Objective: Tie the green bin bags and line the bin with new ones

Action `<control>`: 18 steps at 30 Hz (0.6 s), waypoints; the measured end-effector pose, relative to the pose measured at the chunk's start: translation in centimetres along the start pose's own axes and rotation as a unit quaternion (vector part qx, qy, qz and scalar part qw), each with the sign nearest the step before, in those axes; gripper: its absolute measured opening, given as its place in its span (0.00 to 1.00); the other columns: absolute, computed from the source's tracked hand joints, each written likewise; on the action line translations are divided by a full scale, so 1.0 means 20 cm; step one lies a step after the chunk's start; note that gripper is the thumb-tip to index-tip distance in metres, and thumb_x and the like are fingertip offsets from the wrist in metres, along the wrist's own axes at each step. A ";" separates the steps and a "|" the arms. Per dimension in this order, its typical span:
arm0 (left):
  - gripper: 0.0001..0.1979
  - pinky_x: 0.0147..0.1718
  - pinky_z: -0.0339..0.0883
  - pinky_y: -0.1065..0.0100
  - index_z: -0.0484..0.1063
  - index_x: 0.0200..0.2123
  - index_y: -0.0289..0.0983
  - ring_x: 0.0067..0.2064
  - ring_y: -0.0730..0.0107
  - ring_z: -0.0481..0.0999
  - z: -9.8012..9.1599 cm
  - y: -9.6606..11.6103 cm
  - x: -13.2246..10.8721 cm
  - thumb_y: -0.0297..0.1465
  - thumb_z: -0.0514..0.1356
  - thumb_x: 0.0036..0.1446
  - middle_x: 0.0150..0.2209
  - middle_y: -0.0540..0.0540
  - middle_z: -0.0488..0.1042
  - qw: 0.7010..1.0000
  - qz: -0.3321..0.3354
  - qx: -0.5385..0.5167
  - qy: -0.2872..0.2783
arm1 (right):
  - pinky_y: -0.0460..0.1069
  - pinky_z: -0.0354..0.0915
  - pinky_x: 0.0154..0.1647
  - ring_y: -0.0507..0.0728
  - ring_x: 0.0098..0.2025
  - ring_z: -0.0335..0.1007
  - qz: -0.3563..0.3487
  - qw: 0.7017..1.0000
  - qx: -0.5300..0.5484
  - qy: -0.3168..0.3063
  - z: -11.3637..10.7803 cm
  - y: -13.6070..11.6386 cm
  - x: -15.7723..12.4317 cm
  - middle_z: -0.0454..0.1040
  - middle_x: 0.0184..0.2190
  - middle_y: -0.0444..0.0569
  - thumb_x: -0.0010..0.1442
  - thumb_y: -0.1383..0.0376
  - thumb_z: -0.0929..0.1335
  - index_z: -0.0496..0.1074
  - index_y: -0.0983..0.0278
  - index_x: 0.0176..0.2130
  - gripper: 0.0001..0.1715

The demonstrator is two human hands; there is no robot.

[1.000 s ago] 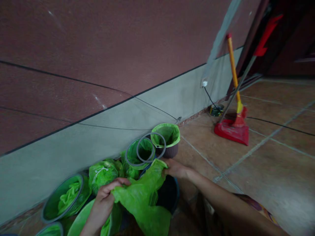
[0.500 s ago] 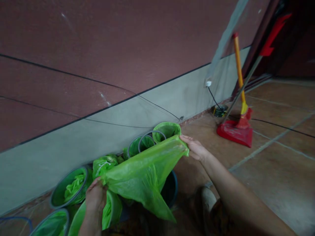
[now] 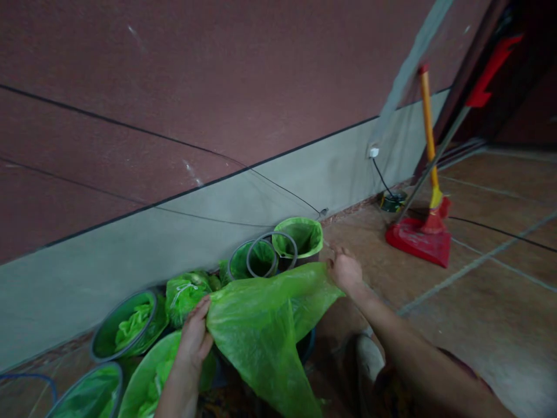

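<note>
- Left hand [image 3: 194,341], right hand [image 3: 346,271]: each grip pinches the green bag [image 3: 261,325], spread between them.
- Bag screens a dark bucket [image 3: 308,343]; lined buckets [image 3: 300,235] stand along the wall [image 3: 217,215] behind.

lined bins [image 3: 300,238] crowding the wall [image 3: 261,191], open tiled floor [image 3: 470,302] rightward, dustpan [image 3: 420,241] beyond

This looks like a tiled hallway or porch of a home or lodging. Brown floor [image 3: 478,302] tiles with pale joints fill the right half. A maroon wall [image 3: 217,75] with a grey skirting band [image 3: 130,255] runs across the upper left. At right a broom [image 3: 429,128] and a red dustpan [image 3: 418,244] stand by a socket [image 3: 373,152] with a cable. Small bins [image 3: 300,238] lined in green line the wall at lower centre and left.
</note>
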State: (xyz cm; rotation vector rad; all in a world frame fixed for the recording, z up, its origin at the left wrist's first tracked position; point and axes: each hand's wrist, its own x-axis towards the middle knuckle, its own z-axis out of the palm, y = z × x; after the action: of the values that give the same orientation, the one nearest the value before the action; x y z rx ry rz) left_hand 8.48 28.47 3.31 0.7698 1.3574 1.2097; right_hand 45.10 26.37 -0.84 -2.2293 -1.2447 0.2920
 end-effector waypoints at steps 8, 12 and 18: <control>0.21 0.33 0.70 0.68 0.74 0.32 0.36 0.30 0.69 0.77 0.33 -0.11 -0.08 0.44 0.71 0.38 0.28 0.50 0.78 0.988 0.001 0.066 -0.139 | 0.54 0.64 0.57 0.56 0.53 0.70 -0.344 0.857 0.356 -0.145 0.06 -0.38 -0.34 0.74 0.50 0.52 0.61 0.60 0.69 0.72 0.60 0.53 0.21; 0.19 0.31 0.68 0.69 0.74 0.32 0.36 0.28 0.71 0.75 0.40 -0.15 -0.10 0.45 0.69 0.43 0.27 0.51 0.78 0.972 0.002 0.105 -0.209 | 0.52 0.65 0.54 0.55 0.49 0.71 -0.336 0.853 0.370 -0.150 0.11 -0.41 -0.35 0.74 0.46 0.50 0.60 0.60 0.70 0.77 0.60 0.46 0.14; 0.16 0.33 0.68 0.67 0.75 0.32 0.36 0.28 0.69 0.75 0.39 -0.19 -0.04 0.45 0.64 0.49 0.26 0.50 0.77 0.959 0.030 0.183 -0.214 | 0.48 0.67 0.40 0.53 0.37 0.72 -0.237 0.837 0.475 -0.135 0.17 -0.39 -0.26 0.76 0.34 0.48 0.58 0.56 0.71 0.80 0.61 0.33 0.11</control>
State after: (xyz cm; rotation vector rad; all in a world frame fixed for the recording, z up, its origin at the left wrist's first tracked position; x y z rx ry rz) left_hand 16.90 28.57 1.06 1.2634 1.2088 0.7791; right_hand 35.21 26.43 0.45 -1.0167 -1.3309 0.8304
